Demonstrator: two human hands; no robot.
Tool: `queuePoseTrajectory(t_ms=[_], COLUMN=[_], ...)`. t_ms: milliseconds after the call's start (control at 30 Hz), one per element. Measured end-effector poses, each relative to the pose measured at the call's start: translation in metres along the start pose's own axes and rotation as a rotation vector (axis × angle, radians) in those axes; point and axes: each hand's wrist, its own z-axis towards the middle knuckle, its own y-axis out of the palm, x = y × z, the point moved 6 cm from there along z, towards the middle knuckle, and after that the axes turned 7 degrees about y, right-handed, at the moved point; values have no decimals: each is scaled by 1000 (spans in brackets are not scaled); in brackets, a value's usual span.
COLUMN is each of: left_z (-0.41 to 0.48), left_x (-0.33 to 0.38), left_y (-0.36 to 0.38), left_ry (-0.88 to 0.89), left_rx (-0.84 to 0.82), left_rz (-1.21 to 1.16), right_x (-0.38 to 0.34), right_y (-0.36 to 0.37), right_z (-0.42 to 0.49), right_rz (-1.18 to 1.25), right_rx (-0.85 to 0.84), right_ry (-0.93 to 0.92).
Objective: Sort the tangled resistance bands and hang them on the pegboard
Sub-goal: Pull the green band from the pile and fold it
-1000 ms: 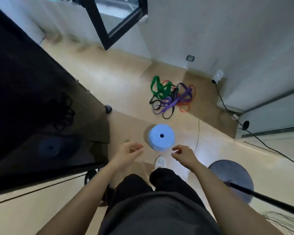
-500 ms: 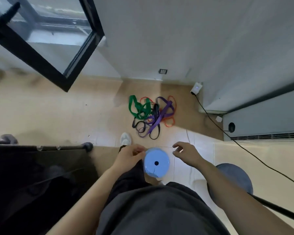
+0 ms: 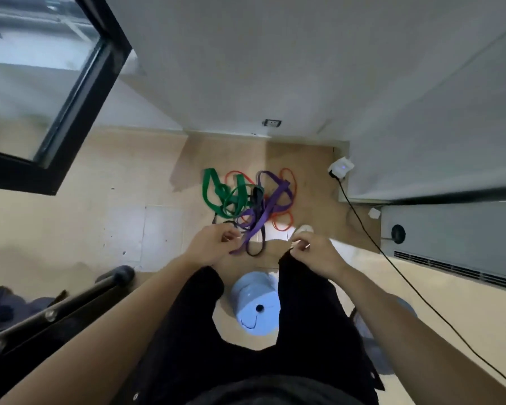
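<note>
The bands (image 3: 249, 206) lie in a messy pile on the floor (image 3: 85, 229), near the wall corner: green, purple, black and orange all mixed up. The left hand (image 3: 214, 244) is curled, fingers close together, right at the near end of the pile by a purple strap. The right hand (image 3: 313, 249) is curled too, holding nothing I can see, and a blue jug (image 3: 256, 305) stands between the legs.

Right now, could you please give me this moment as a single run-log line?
phase: reaching for pile | bands: tangled on floor | left hand: at purple band, grip unclear | right hand: curled, no band | pegboard: not in view
</note>
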Motion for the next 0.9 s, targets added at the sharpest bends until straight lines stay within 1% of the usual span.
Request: queuePoseTrajectory(t_ms=[133, 300, 400, 533, 633, 700, 800, 900], left_z=[113, 258, 336, 416, 449, 459, 456, 432], left_x=[-60, -174, -248, -333, -370, -382, -389, -391], left_y=[32, 98, 123, 137, 144, 146, 150, 156], left_ry=[-71, -116, -59, 28, 82, 51, -32, -22], left_rx=[34, 79, 115, 271, 374, 405, 365, 316], left_rz=[36, 47, 160, 342, 529, 574, 576, 515], right_x=[22, 52, 70, 85, 95, 103, 109, 114], right_y=[6, 62, 106, 151, 178, 189, 189, 178], right_z=[147, 343, 451, 565, 609, 619, 606, 578], right_rz=[-33, -115, -198, -225, -240, -233, -206, -251], right_rx=[-8, -27, -9, 105, 180, 220, 247, 177], right_ry=[-53, -102, -141, -192, -237, -267, -295, -297])
